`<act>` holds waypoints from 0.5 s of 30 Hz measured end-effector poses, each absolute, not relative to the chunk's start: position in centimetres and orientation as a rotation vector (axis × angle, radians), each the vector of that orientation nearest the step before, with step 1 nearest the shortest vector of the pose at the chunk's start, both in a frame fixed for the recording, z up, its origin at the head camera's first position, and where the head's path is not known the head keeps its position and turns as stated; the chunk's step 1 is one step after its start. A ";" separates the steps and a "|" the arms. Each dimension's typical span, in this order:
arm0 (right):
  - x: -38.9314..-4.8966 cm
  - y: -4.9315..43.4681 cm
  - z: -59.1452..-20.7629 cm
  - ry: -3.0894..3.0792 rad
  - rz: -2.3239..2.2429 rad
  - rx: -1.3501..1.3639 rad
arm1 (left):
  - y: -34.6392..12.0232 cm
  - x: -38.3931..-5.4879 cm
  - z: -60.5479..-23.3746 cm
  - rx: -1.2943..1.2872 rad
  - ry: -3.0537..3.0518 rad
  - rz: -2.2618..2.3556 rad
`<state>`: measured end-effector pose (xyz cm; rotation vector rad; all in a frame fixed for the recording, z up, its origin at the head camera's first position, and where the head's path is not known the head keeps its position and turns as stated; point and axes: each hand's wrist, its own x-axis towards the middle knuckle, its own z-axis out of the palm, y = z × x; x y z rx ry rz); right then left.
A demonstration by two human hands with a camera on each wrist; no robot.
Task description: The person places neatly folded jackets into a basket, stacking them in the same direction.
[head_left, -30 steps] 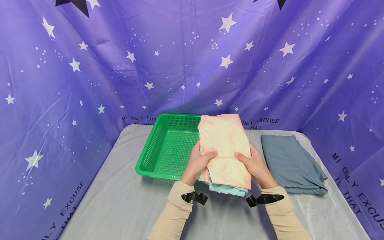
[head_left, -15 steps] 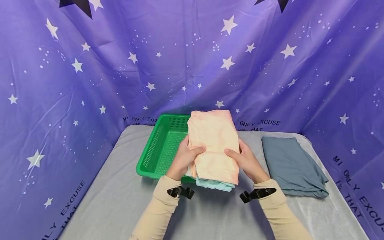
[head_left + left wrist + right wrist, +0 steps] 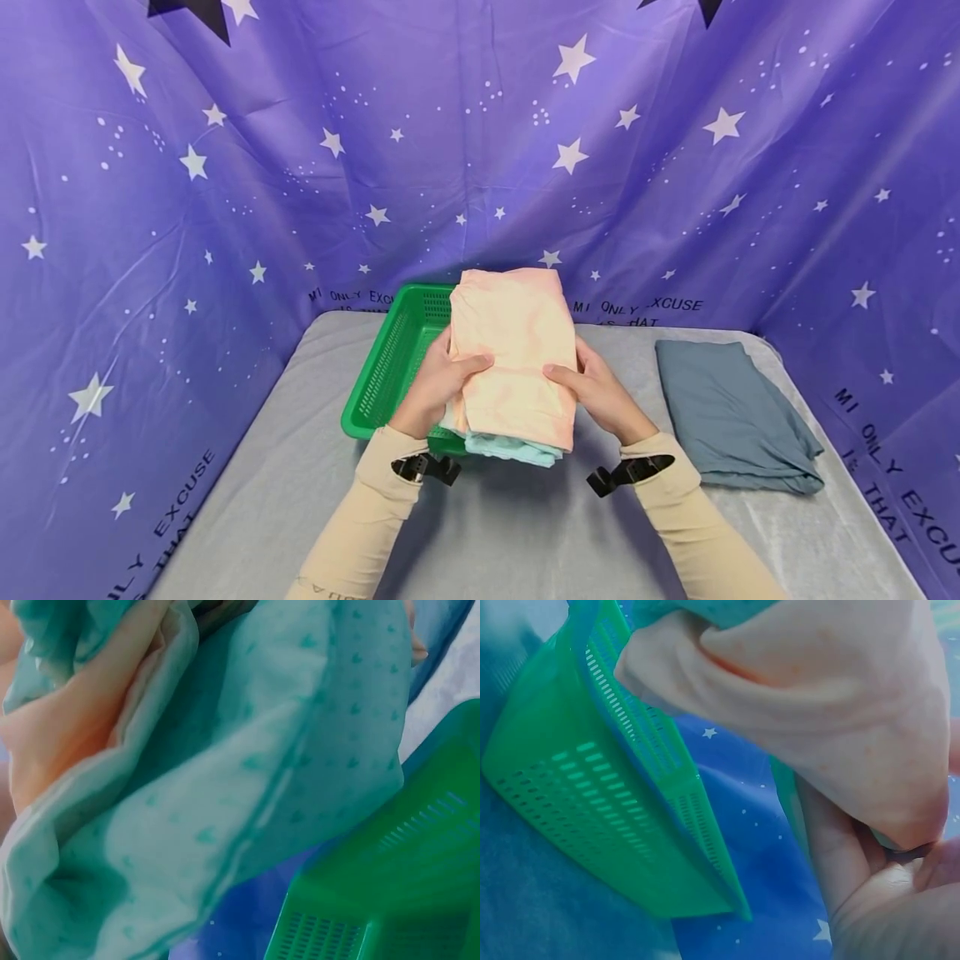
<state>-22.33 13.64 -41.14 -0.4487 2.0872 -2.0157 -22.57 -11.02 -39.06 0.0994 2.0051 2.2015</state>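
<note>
Both hands hold a folded bundle of cloth, with peach fabric [image 3: 517, 333] on top and mint-green fabric [image 3: 513, 448] showing at its near edge. My left hand [image 3: 438, 379] grips the left side, thumb on top and the other fingers hidden beneath. On the right side, my right hand [image 3: 603, 392] grips in the same way. The bundle is raised in front of and over the right part of a green plastic basket [image 3: 365, 392]. In the left wrist view, the patterned green cloth [image 3: 247, 765] hangs in folds and covers most of that hand.
A folded grey-blue cloth [image 3: 735, 417] lies at the right of the table. The table has a light grey cover [image 3: 255, 483]. Purple curtains [image 3: 465, 150] with stars enclose the back and sides.
Both hands have carried the bundle to the left and slightly away, so it now covers more of the basket. The basket and the grey-blue cloth stay in place.
</note>
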 end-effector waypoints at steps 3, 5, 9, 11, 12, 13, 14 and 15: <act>-22.5 13.3 -41.1 2.048 -2.019 -0.469 | -11.5 -22.7 -38.9 0.087 1.992 2.198; -22.6 13.0 -41.1 2.031 -2.013 -0.475 | -11.8 -22.7 -38.8 0.080 1.988 2.189; -23.1 12.5 -41.1 1.985 -1.987 -0.464 | -12.5 -22.9 -38.7 0.074 2.014 2.155; -23.2 12.1 -41.1 1.963 -1.981 -0.452 | -12.8 -23.1 -38.7 0.075 2.036 2.134; -23.3 12.0 -41.1 1.960 -1.972 -0.455 | -13.0 -23.1 -38.7 0.070 2.037 2.130; -23.3 11.7 -41.1 1.957 -1.970 -0.455 | -13.2 -23.2 -38.7 0.064 2.038 2.126; -23.3 11.5 -41.1 1.958 -1.966 -0.458 | -13.4 -23.3 -38.7 0.059 2.036 2.123; -23.3 11.3 -41.1 1.959 -1.965 -0.458 | -13.6 -23.4 -38.7 0.055 2.033 2.122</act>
